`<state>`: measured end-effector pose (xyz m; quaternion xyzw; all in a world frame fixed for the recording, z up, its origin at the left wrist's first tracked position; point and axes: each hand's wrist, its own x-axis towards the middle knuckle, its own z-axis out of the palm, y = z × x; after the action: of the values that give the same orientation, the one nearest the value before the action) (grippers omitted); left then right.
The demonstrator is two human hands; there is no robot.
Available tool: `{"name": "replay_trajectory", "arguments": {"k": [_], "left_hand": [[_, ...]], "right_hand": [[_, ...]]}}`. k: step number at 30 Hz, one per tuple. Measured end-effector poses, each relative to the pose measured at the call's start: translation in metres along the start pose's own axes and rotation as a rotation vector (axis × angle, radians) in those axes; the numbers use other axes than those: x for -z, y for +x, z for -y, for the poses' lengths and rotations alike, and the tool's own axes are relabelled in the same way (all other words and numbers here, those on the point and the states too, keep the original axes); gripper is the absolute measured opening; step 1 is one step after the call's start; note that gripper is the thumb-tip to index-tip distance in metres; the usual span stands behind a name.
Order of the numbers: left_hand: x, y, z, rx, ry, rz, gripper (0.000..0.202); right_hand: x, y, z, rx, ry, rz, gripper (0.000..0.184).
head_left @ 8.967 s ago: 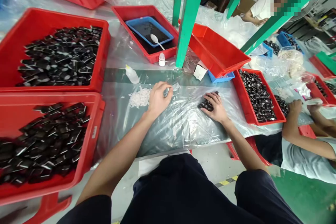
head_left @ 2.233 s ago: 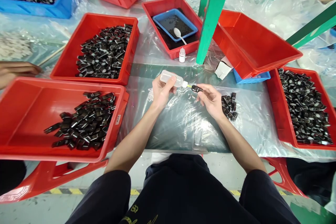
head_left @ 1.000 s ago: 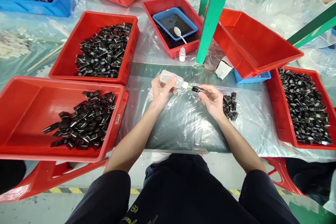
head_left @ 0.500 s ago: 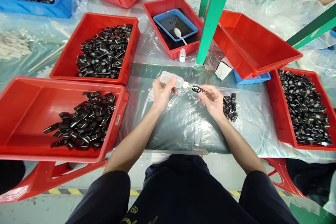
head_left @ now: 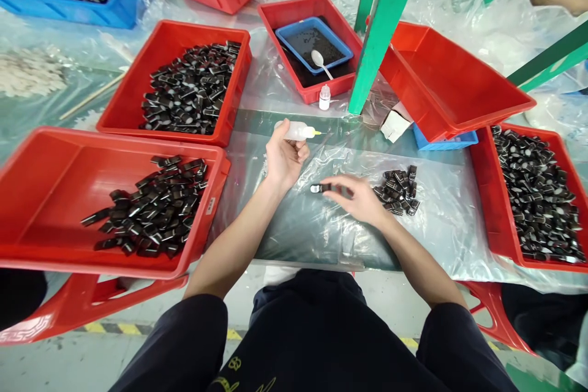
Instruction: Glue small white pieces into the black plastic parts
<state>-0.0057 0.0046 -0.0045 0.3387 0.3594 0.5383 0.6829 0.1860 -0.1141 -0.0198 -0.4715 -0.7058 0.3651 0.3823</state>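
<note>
My left hand (head_left: 282,159) is closed around a small translucent squeeze bottle (head_left: 294,130) with a yellow nozzle that points right. My right hand (head_left: 356,199) pinches a small black part (head_left: 320,187) at its fingertips, low over the plastic-covered table. A loose pile of the same black parts (head_left: 397,190) lies just right of my right hand. A few white bits lie on the sheet beside my left hand.
Red bins of black parts stand at left (head_left: 27,196), back left (head_left: 133,95) and right (head_left: 487,196). A tilted empty red bin (head_left: 459,82) and a green post (head_left: 374,30) stand behind. A red tray (head_left: 285,15) holds a blue tray with a spoon; a small bottle (head_left: 324,97) stands beside it.
My right hand has moved down and left with the black part, away from the nozzle. My left hand has drawn the bottle back and up slightly.
</note>
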Motion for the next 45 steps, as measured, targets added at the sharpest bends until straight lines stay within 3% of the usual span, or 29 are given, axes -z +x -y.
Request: {"name": "replay_trajectory", "arguments": {"k": [4,8,13,16,19,23,28,34,40,45], "left_hand": [[-0.002,-0.002,-0.002,0.020,-0.030,0.020,0.064],[-0.005,-0.004,-0.001,0.032,-0.017,0.029,0.064],[-0.005,-0.004,-0.001,0.043,-0.043,0.024,0.065],[-0.006,-0.004,-0.001,0.046,-0.042,0.025,0.064],[-0.007,-0.004,-0.001,0.047,-0.051,0.020,0.064],[-0.006,-0.004,0.000,0.040,-0.066,0.024,0.064],[-0.008,-0.006,-0.002,0.048,-0.067,0.014,0.064],[-0.014,-0.010,0.001,0.037,-0.038,0.016,0.060],[-0.019,-0.017,0.007,0.023,-0.004,0.030,0.060],[-0.018,-0.016,0.007,0.043,-0.023,0.044,0.063]], "right_hand": [[-0.013,-0.004,0.006,0.109,-0.319,0.234,0.017],[0.008,0.000,0.007,0.086,-0.394,0.213,0.023],[0.076,-0.005,0.009,-0.224,-0.503,0.052,0.037],[0.106,-0.014,0.006,-0.469,-0.565,0.165,0.033],[0.116,-0.020,0.002,-0.587,-0.573,0.256,0.029],[0.105,-0.013,0.003,-0.476,-0.427,0.181,0.033],[0.067,0.007,0.002,-0.233,0.127,-0.151,0.056],[0.036,0.016,-0.004,-0.304,0.489,-0.277,0.065],[0.027,0.015,0.001,-0.323,0.558,-0.340,0.067],[0.027,0.013,-0.007,-0.348,0.579,-0.282,0.060]]}}
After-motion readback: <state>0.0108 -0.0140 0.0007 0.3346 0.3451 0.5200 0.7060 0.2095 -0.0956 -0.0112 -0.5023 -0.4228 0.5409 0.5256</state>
